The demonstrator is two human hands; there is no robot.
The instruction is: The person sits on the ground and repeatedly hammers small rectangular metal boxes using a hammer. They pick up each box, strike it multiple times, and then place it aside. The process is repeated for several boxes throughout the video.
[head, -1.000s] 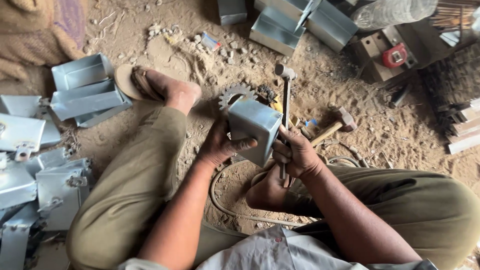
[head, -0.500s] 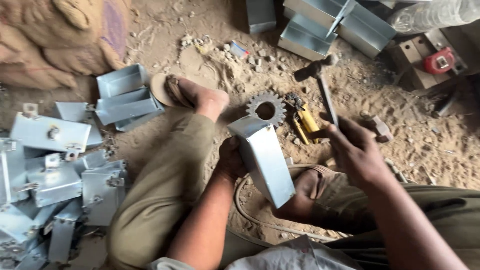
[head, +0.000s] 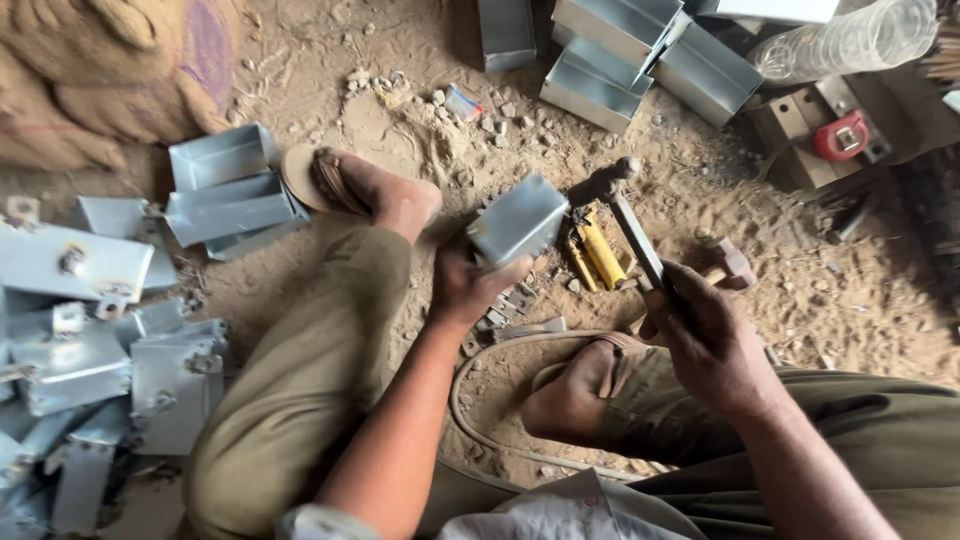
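While the sandy ground is viewed from above, a small grey sheet-metal box (head: 518,221) is gripped in the left hand (head: 470,285), the thumb pressed along its lower edge and the other fingers wrapped behind it, out of sight. The box is held tilted just above the ground, between the 2 feet and directly beside the hammer's head. A hammer (head: 625,222) is grasped in the right hand (head: 708,335), the fingers curled tightly around the lower end of the handle; its metal head is touching or all but touching the upper right corner of the box, and which cannot be told. A yellow tool (head: 597,252) is seen lying on the sand just under the hammer's shaft. The left foot (head: 375,192), in a sandal, is stretched out to the left of the box, and the right foot (head: 580,390) is tucked under the right knee. A pale hose (head: 470,400) is curved on the ground beside that foot. Finished grey boxes (head: 110,330) are heaped at the left edge, and longer metal channels (head: 640,50) are stacked at the top.
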